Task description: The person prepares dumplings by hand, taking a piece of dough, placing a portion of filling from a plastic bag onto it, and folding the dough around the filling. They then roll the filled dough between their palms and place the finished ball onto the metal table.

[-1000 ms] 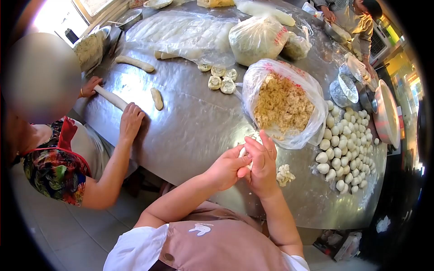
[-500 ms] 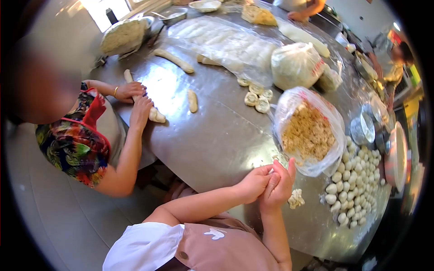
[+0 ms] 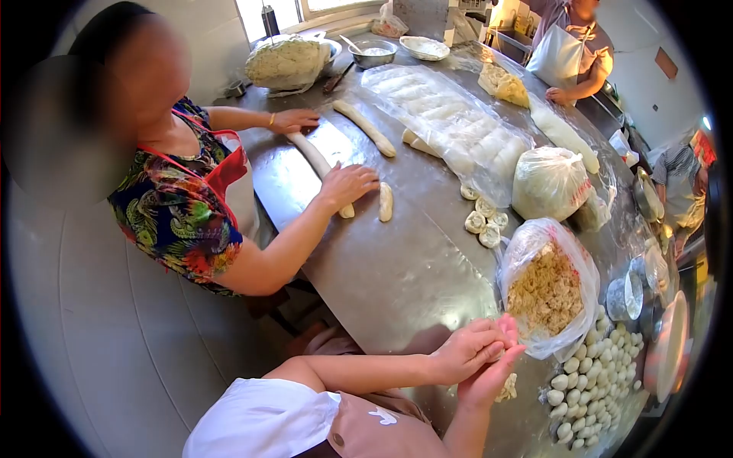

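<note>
My left hand and my right hand are pressed together over the near edge of the metal table, both closed. A small pale bit shows between the fingers, but what they hold is mostly hidden. Just beyond my fingertips stands an open plastic bag of brown crumbly filling. Small lumps of dough lie close beside my right hand, partly covered by it. Many small whitish balls are spread on the table to the right of my hands.
To the left, a co-worker's hands rest on a dough rope. Further dough pieces lie nearby. Rolled dough pieces, a tied plastic bag and plastic-covered dough occupy the middle. Metal bowls stand right.
My view has swung, so the table appears shifted right and lower. My hands stay together, their fingers slightly rearranged. The co-worker's hands have spread apart along the dough rope, which looks longer.
</note>
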`<state>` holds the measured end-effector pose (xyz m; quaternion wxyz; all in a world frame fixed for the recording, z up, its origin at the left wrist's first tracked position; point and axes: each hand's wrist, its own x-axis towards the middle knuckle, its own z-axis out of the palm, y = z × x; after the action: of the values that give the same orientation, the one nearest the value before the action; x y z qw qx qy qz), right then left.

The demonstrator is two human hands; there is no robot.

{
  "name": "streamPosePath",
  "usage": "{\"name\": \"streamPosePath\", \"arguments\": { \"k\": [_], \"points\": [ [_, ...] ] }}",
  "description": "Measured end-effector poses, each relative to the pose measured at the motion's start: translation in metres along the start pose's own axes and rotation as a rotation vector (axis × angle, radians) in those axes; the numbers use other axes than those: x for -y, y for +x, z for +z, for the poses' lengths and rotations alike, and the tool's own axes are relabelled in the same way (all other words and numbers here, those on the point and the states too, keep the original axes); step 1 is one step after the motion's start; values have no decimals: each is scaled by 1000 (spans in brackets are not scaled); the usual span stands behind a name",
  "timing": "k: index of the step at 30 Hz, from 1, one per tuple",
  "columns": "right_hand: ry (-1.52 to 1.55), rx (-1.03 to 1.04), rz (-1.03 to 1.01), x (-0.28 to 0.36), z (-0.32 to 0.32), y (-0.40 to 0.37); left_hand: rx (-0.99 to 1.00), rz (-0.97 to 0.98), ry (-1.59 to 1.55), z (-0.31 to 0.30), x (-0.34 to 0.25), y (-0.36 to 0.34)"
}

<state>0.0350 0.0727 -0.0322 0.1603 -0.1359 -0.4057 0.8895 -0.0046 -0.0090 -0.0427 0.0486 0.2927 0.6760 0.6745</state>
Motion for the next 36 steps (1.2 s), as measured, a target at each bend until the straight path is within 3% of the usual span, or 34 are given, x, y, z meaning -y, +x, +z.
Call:
{"name": "streamPosePath", "arguments": {
  "k": [2, 6, 9, 10, 14, 16, 17, 19, 20, 23, 24, 28, 30, 31, 32, 33, 35, 36],
  "points": [
    [-29, 14, 57, -5, 0, -1, 29, 97, 154, -4, -3, 2],
    [-99, 29, 149, -9, -11, 1, 78, 33, 164, 4, 11, -4],
    [-604, 30, 29, -9, -60, 10, 121, -98, -124, 2, 2, -6],
    [-762, -44, -63, 10, -23, 3, 144, -128, -179, -2, 1, -6],
    [-897, 36, -201, 7, -20, -2, 319, -254, -309, -6, 3, -7],
    [-1157, 51, -454, 6, -21, -1, 536, -433, -382, -12, 5, -4],
    [-1285, 58, -578, 7, -22, -1, 533, -436, -398, -13, 0, -5],
    [-1227, 145, -405, 15, -30, 2, 529, -442, -431, -16, -14, -8],
    [-1224, 181, -339, 10, -42, 5, 525, -267, -147, -15, -12, -8],
    [-1253, 223, -234, 12, -46, 9, 504, 74, 293, -5, -12, -21],
    [-1258, 209, -196, 15, -45, 16, 618, -96, 190, -7, -17, -19],
    [-1195, 109, -123, 14, -50, 22, 590, -89, 127, -3, -25, -20],
    [-1040, 126, -31, 28, -12, 7, 606, -105, 201, -2, -15, -16],
    [-1112, 164, -108, 25, -14, 5, 620, -120, 236, -1, -15, -15],
    [-1183, 202, -187, 21, -17, 4, 729, -390, 246, -5, -31, -6],
    [-1254, 242, -269, 19, -19, 4, 652, -303, 231, 0, -28, -11],
    [-855, -27, 63, 22, -26, 25, 498, -132, 193, 13, -21, -28],
    [-802, -50, 43, 20, -35, 24, 495, -124, 183, 15, -25, -27]
  ]
}}
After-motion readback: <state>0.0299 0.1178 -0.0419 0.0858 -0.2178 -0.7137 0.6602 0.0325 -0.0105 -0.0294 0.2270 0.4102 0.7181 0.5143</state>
